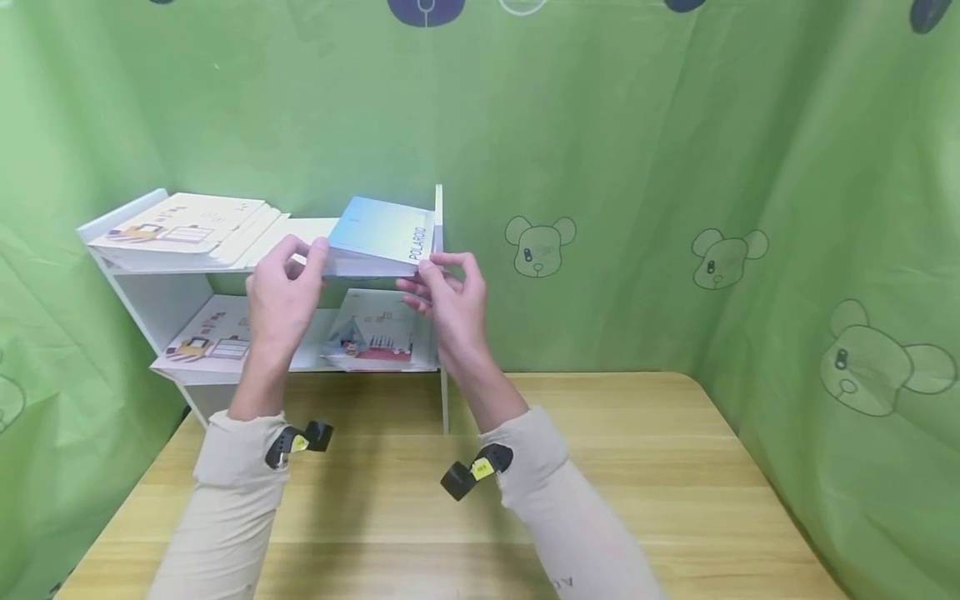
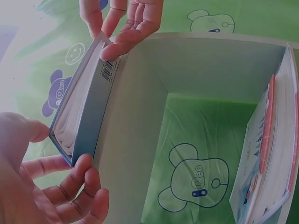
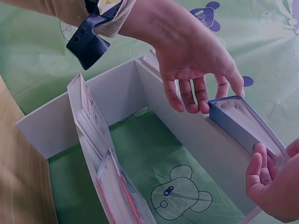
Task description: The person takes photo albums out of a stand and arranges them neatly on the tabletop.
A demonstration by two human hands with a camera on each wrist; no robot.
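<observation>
A thick blue album, its cover fading from bright blue to near-white, with dark "POLAROID" lettering along its right side, lies cover up and closed at the right end of the shelf's top board, by the front edge. White leaves show between its covers, and a barcode marks one blue face. The left hand pinches its left front corner, the right hand its right front corner.
</observation>
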